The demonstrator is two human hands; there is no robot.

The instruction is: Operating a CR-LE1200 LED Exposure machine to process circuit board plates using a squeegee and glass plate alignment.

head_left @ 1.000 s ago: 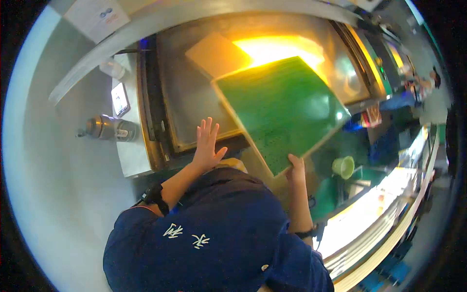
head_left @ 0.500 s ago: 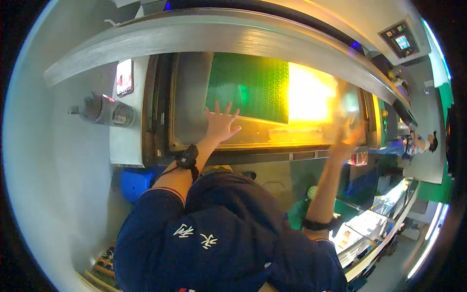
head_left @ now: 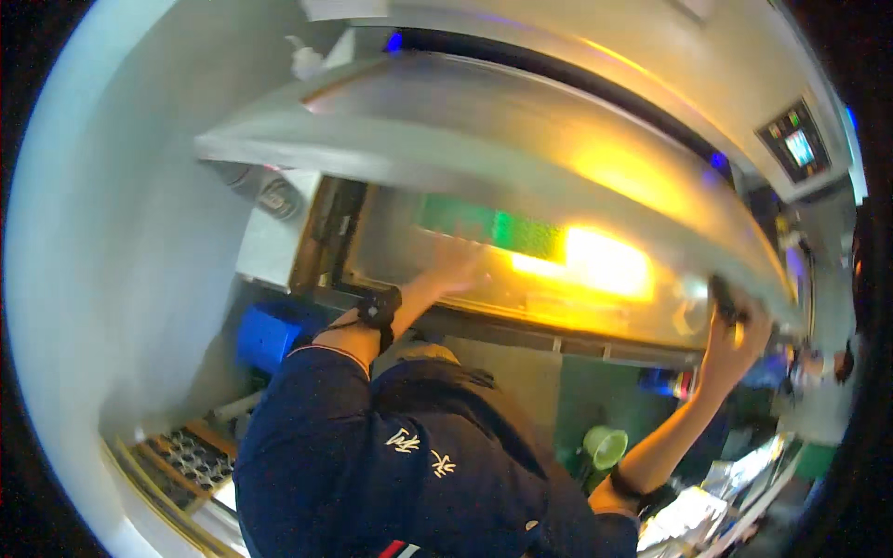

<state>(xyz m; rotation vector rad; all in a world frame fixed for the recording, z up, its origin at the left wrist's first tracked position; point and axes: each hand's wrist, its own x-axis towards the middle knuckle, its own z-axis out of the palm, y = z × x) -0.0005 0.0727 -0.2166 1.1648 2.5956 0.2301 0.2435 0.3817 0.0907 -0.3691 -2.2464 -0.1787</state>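
Observation:
A green patterned panel [head_left: 535,234], likely a circuit board, lies on the lit bed [head_left: 391,232] of a machine, beside a bright yellow-white glowing patch [head_left: 609,265]. My left hand [head_left: 458,265] is at the panel's near edge, blurred, its fingers seemingly stretched out with nothing in them. Over the bed hangs a wide brushed-metal lid [head_left: 446,121], which hides the panel's far part. At the lid's right end my right hand [head_left: 739,335] is closed around a dark handle [head_left: 720,296].
A clear bottle [head_left: 279,198] stands on the white ledge at left, partly under the lid. A blue bin [head_left: 265,337] sits below the ledge. A control screen [head_left: 798,147] is at upper right. On the floor stands a pale green bucket [head_left: 605,446]. Another person [head_left: 819,365] is far right.
The lid has come down toward me and covers more of the bed, hiding the phone on the ledge. My right hand has moved right onto the handle. My view has shifted.

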